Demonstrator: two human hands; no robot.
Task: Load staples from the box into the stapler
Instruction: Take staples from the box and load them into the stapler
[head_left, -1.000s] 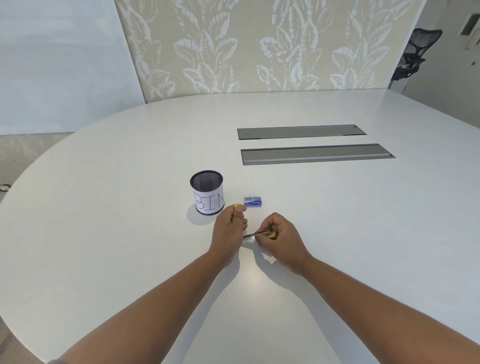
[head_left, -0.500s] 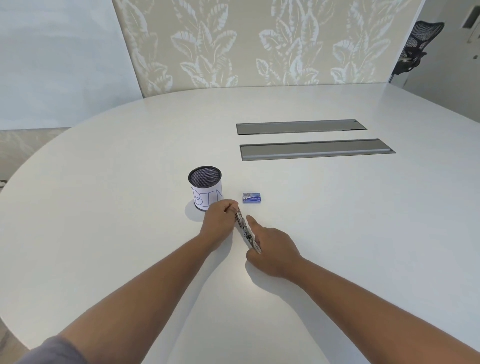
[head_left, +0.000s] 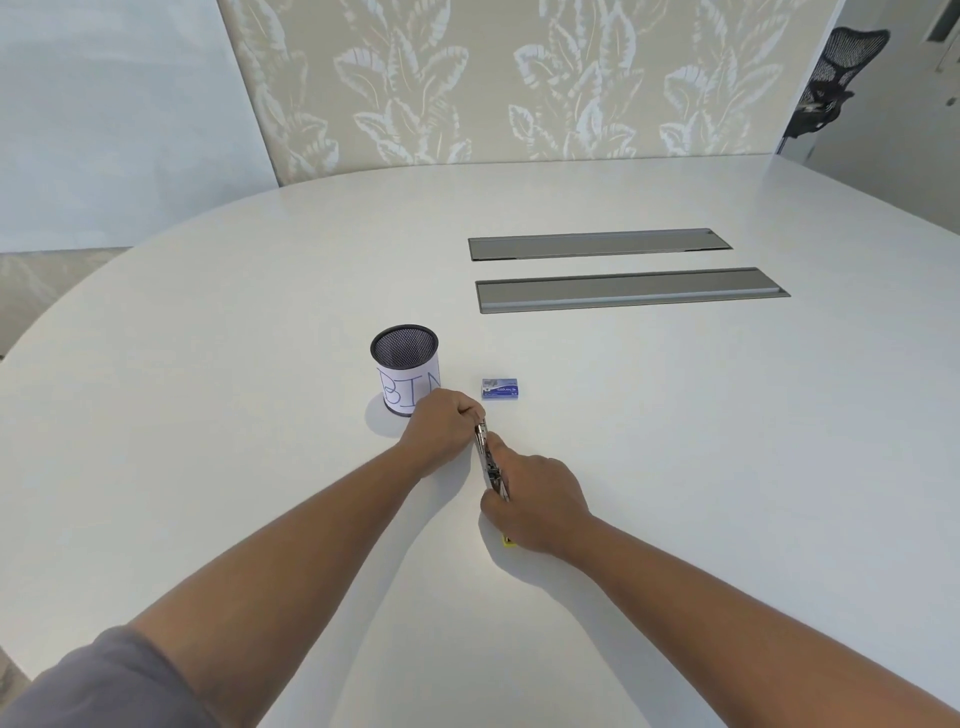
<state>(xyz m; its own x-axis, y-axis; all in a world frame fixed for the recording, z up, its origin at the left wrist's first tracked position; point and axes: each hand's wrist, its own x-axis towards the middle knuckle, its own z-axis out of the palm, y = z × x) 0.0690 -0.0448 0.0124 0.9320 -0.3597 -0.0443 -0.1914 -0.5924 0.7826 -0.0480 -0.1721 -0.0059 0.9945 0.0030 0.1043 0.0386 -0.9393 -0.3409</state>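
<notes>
Fingers (head_left: 470, 415) of both hands hide most of the stapler (head_left: 488, 462).

Both forearms are bare from wrist to past the elbow, entering the frame from about 7 o'clock and 5 o'clock and narrowing toward the middle of the view. The left hand (head_left: 440, 427) and the right hand (head_left: 535, 499) carry no glove, ring, watch or band on the parts that face the camera. At the 7 o'clock corner the left upper arm is covered by the hem of a grey short sleeve (head_left: 111, 686), soft and unmarked, probably a T-shirt, though too little of it shows to be sure.
</notes>
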